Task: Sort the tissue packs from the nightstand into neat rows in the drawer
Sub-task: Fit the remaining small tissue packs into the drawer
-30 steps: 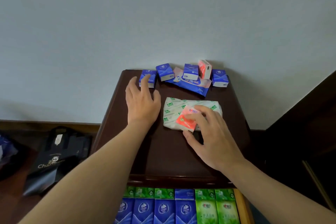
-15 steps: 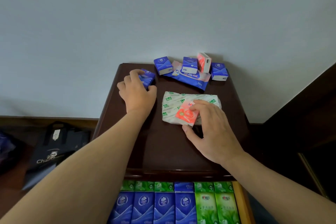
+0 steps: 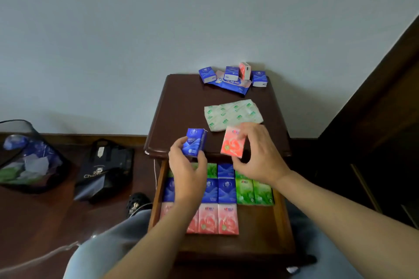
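Note:
My left hand grips a blue tissue pack above the nightstand's front edge. My right hand holds a pink tissue pack beside it. Below them the open drawer holds rows of packs: green and blue at the back, blue and green in the middle, pink in front. My left arm hides part of these rows. On the dark nightstand lie an empty green-printed wrapper and, at the back, several blue packs, a pink pack and a blue wrapper.
A mesh bin with wrappers stands on the floor at the left, next to a dark shopping bag. A dark shoe lies near the drawer. Dark furniture rises on the right. My knees sit below the drawer.
Both hands have pulled back from the nightstand top toward the drawer, the left with a blue pack, the right with the pink pack lifted off the green wrapper. The view has tilted down.

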The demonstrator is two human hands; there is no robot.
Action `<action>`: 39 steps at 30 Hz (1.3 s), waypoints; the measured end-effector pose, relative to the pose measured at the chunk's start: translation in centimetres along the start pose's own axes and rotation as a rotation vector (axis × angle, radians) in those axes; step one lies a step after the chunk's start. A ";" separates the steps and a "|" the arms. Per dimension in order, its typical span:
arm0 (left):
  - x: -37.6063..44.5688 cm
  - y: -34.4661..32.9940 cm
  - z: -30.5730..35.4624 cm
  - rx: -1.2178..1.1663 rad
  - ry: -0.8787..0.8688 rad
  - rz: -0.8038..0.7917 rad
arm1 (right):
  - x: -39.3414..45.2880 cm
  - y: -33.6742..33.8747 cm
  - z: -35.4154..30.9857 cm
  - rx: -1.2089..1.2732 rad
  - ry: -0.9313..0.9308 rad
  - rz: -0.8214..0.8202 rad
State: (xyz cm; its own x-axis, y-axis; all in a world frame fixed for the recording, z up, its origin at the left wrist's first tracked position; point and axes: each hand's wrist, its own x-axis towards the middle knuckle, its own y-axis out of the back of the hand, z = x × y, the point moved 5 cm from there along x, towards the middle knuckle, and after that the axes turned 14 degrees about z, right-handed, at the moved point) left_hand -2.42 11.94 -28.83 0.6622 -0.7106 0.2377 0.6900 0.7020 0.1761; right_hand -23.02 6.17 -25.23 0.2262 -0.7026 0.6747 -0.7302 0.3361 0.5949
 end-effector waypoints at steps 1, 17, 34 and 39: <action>-1.7 0.6 -0.2 -0.014 0.023 -0.017 | -1.9 0.7 -0.7 0.013 0.012 -0.047; -11.2 3.9 -2.7 0.285 -0.149 -0.279 | -15.4 1.7 -1.6 -0.183 -0.159 -0.573; -11.3 4.3 -4.0 0.268 -0.143 -0.391 | -15.5 -0.3 -1.0 -0.383 -0.173 -0.656; -11.2 4.2 -3.9 0.226 -0.136 -0.388 | -14.2 0.4 -1.4 -0.267 -0.350 -0.530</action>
State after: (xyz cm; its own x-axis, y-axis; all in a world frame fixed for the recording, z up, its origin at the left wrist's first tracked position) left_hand -5.83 22.65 -34.51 0.3129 -0.9205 0.2339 0.7880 0.3891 0.4771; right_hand -25.60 17.17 -33.90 0.2550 -0.9608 0.1089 -0.3842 0.0026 0.9232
